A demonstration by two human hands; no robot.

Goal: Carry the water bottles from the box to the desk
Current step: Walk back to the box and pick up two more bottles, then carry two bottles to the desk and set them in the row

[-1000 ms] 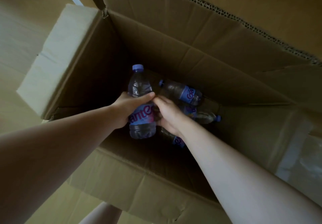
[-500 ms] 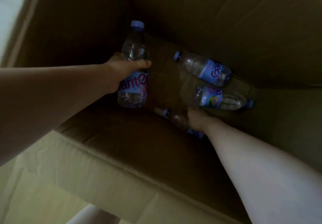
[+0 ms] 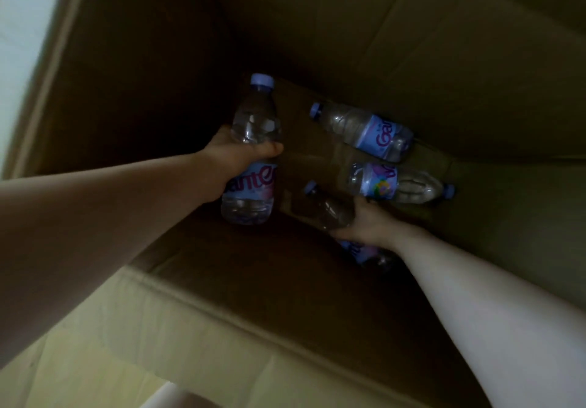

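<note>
Already the left hand (image 3: pixel 234 160) grips an upright water bottle (image 3: pixel 250 153) by its middle, clear of the floor of the cardboard box (image 3: pixel 253 318). Meanwhile the right hand (image 3: pixel 367 223) closes on a lying bottle (image 3: pixel 329 211); two more (image 3: pixel 364 131) (image 3: pixel 396 185) lie beside. Judging by this, pickup is under way; next, lift both out toward the bench.

Right hand (image 3: pixel 364 223) leaves the upright bottle (image 3: pixel 250 166) it touched a second ago and drops to the floor of the box (image 3: pixel 196 293). It now curls around a lying bottle (image 3: pixel 333 211) near the front wall. Left hand (image 3: pixel 234 160) alone grips the upright bottle.
</note>
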